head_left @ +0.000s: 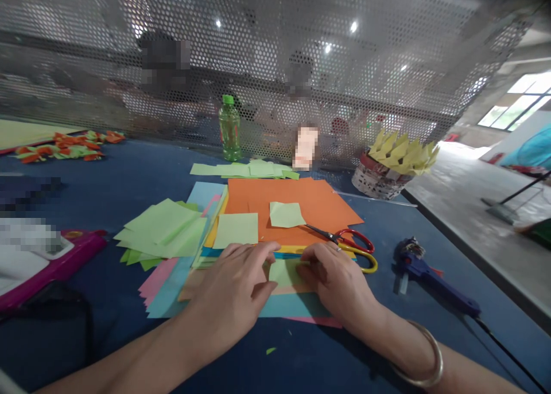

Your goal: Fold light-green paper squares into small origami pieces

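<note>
Two bare hands, palms down over layered paper, flank one pale green slip (pixel 285 274). Left hand (pixel 235 288): thumb and forefinger apart, gap facing right, tips near the slip's left edge; contact uncertain. Right hand (pixel 340 279): fingertips drawn together over the slip's right end; pinch or mere press, cannot tell. Key relation: slip lies to the right of the left hand, to the left of the right hand; the right appears nearer, overlapping it. Visible portion runs crosswise, left to right; true long axis uncertain, right end hidden.

Beneath: light-blue sheet (pixel 297 306), its near edge toward the wearer. Just beyond the hands: two pale green squares, left (pixel 236 230) and right (pixel 286 214), the latter on orange paper (pixel 297 191). Scissors (pixel 333 237) lie beyond the right hand, blades pointing left. Farther right, apart: blue glue gun (pixel 443 288).
</note>
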### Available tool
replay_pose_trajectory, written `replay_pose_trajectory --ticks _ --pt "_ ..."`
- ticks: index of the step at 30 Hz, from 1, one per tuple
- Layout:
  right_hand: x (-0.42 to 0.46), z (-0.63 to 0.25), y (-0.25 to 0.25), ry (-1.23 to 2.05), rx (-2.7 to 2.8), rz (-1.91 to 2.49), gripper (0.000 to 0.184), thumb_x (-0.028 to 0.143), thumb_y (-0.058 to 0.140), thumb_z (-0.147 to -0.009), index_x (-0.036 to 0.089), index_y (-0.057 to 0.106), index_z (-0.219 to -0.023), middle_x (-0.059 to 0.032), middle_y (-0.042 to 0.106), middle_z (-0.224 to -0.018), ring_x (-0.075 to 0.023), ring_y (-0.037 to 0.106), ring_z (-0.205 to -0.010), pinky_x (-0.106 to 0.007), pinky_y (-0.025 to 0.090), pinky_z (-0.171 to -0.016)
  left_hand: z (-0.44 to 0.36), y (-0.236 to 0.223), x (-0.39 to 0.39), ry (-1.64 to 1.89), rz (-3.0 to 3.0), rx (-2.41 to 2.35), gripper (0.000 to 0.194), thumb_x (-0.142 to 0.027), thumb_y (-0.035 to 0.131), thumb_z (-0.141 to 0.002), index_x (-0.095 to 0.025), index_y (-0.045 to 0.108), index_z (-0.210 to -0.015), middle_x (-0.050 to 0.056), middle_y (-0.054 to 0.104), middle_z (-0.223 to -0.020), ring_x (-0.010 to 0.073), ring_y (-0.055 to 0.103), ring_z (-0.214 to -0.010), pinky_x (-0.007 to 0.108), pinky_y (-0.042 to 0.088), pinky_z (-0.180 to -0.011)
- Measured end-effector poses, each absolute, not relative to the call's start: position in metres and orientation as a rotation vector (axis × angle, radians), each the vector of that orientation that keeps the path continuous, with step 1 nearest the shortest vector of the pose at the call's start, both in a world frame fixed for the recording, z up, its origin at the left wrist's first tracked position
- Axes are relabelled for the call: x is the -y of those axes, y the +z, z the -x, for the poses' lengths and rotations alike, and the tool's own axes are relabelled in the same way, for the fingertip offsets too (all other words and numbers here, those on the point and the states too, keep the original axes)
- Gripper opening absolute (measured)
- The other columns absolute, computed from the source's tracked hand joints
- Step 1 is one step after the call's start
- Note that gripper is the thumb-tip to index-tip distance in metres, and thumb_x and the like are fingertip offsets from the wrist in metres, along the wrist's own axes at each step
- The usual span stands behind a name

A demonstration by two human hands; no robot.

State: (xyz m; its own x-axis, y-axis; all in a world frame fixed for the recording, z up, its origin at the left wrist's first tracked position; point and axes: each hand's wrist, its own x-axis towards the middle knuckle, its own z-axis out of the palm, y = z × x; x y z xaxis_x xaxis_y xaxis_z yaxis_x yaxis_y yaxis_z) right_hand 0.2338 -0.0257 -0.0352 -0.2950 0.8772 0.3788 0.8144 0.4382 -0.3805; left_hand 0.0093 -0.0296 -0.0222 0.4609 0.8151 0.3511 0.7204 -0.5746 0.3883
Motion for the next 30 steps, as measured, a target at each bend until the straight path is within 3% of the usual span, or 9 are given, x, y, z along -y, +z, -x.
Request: replay_pose_trajectory --ticks 5,11,20,30 --pt "0.025 -0.235 -0.037 0.154 2.176 1.433 0.010 0.015 0.063 -0.087 0.022 0.057 -0.092 -0.0013 0.065 -0.083 -0.0206 0.060 -0.081 -0.030 0.042 -0.070 -0.010 -0.021 0.037 0.859 -2.727 -1.104 0.031 -0.012 0.048 -0.097 -0.022 0.055 -0.125 0.008 0.064 -0.127 0.0264 0.059 -0.117 0.044 0.048 -0.098" --pt "0.025 -0.235 -0.036 0.180 2.176 1.470 0.017 0.013 0.065 -0.085 0.022 0.057 -0.096 -0.0022 0.065 -0.089 -0.0222 0.060 -0.086 -0.032 0.045 -0.074 -0.012 -0.026 0.045 0.737 -2.777 -0.912 0.023 -0.029 0.049 -0.103 -0.021 0.067 -0.113 0.006 0.073 -0.110 0.0249 0.068 -0.099 0.039 0.055 -0.084" --pt "0.025 -0.235 -0.034 0.205 2.168 1.461 0.025 0.008 0.062 -0.084 0.022 0.057 -0.105 -0.0036 0.066 -0.094 -0.0225 0.063 -0.090 -0.033 0.048 -0.077 -0.011 -0.023 0.049 0.809 -2.851 -0.886 0.025 -0.024 0.048 -0.103 -0.019 0.072 -0.096 0.006 0.074 -0.087 0.0229 0.071 -0.084 0.038 0.056 -0.079" --pt "0.032 -0.233 -0.034 0.201 2.134 1.517 0.034 0.015 0.064 -0.086 0.024 0.052 -0.116 -0.0075 0.061 -0.116 -0.0270 0.060 -0.108 -0.040 0.050 -0.088 -0.012 -0.024 0.050 0.831 -2.855 -0.889 0.023 -0.023 0.050 -0.102 -0.019 0.071 -0.096 0.005 0.075 -0.088 0.0230 0.071 -0.083 0.040 0.057 -0.078"
